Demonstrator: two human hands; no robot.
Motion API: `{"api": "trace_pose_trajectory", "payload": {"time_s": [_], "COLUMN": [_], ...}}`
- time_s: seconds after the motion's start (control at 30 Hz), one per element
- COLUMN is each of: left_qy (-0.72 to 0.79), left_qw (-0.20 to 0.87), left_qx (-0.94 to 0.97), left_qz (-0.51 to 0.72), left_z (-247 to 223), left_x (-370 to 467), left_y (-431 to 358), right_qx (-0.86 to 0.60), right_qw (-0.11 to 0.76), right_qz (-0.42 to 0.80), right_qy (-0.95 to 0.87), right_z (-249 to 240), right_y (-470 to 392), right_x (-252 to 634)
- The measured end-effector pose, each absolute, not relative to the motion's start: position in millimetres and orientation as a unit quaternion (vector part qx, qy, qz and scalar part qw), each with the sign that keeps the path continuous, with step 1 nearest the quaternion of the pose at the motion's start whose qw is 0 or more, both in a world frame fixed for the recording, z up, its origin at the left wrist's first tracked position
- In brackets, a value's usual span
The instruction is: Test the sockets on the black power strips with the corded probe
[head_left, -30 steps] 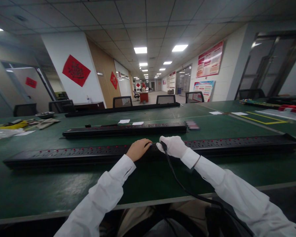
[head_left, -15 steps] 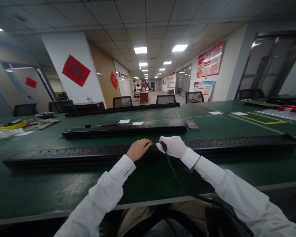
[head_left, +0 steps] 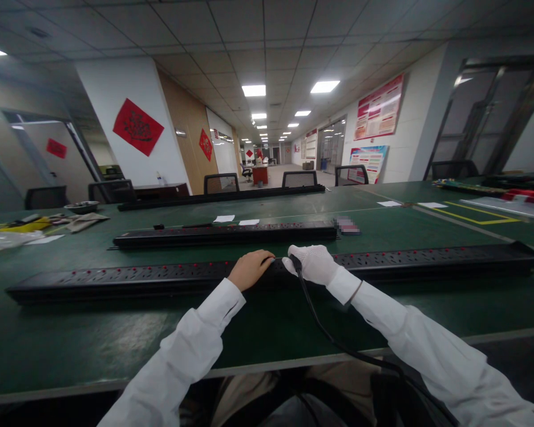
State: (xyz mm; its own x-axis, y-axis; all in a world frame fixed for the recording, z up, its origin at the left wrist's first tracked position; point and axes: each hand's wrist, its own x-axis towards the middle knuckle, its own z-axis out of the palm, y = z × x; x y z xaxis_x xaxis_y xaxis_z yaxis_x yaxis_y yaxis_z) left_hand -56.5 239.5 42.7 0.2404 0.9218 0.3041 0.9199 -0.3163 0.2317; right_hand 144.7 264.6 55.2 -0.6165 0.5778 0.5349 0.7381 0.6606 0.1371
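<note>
A long black power strip (head_left: 133,277) with many sockets and small red parts lies across the table in front of me. My bare left hand (head_left: 251,268) rests on top of its middle, fingers stretched to the right and slightly bent. Beside it, my right hand (head_left: 315,264), in a white glove, is closed around a black plug (head_left: 296,262) held against the strip. From that plug a black cord (head_left: 317,320) runs down over the table edge. The plug's pins and the socket under it are hidden by my fingers.
Behind lies a shorter black power strip (head_left: 222,235), with a dark long bar (head_left: 222,197) farther back. White paper slips (head_left: 249,222) lie between them. Yellow items and a bowl (head_left: 80,207) stand at left; red-and-white items (head_left: 527,196) lie at right. The green table (head_left: 115,350) ends close to me.
</note>
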Motion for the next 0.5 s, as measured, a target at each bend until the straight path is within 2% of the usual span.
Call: {"api": "trace_pose_trajectory", "payload": {"time_s": [0.5], "left_qy": [0.585], "left_qw": [-0.003], "left_qx": [0.788], "left_qz": [0.195], "left_z": [43.1], "left_x": [-55.7], "left_y": [239.9], "right_qx": [-0.387], "right_qw": [0.220], "right_qz": [-0.188], "right_qy": [-0.875], "right_z": [54.7], "right_y": [264.9], "right_x": [144.0]}}
